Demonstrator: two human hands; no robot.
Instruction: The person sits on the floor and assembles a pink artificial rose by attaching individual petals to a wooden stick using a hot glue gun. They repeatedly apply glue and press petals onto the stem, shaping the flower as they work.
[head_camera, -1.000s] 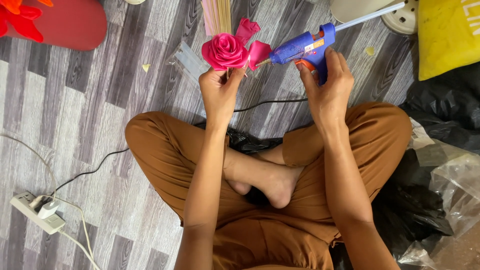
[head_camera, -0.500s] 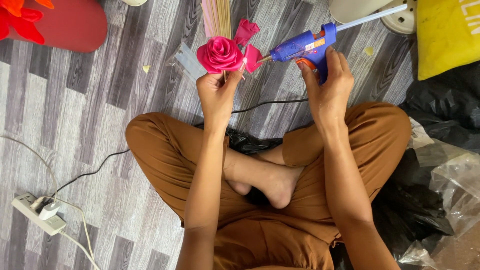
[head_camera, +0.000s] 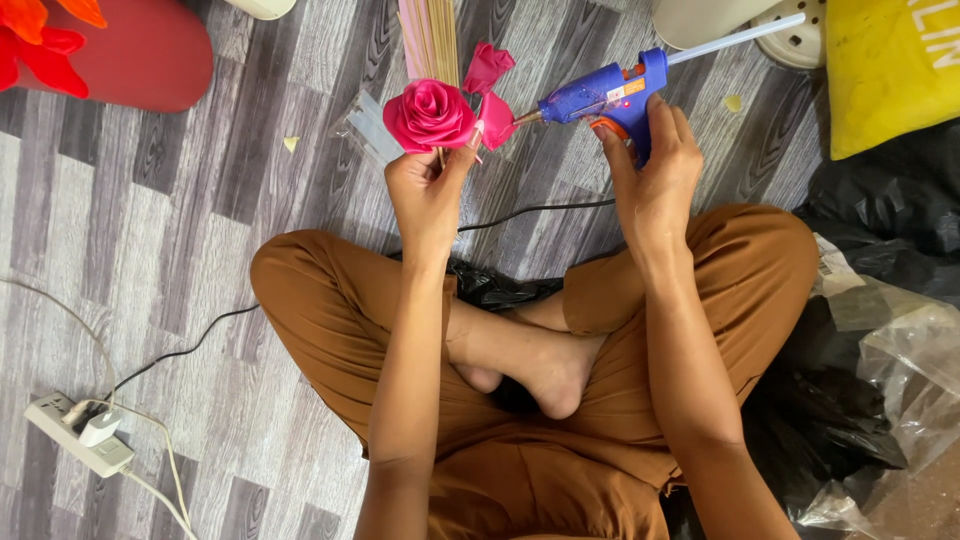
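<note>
Barely shifted since a moment ago, left hand (head_camera: 428, 190) pinches the pink foam rose (head_camera: 430, 114); right of the rose, right hand (head_camera: 652, 180) grips the blue glue gun (head_camera: 603, 97), nozzle at a loose petal (head_camera: 497, 120), best glued sparingly.

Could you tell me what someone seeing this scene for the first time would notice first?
The eye goes first to the bright pink rose, held up at the top centre in the left hand. Right beside it, the right hand holds a blue glue gun whose nozzle points at a loose pink petal on the rose's side. Below them, the person's crossed legs in brown trousers fill the middle, over a grey wood-look floor.
</note>
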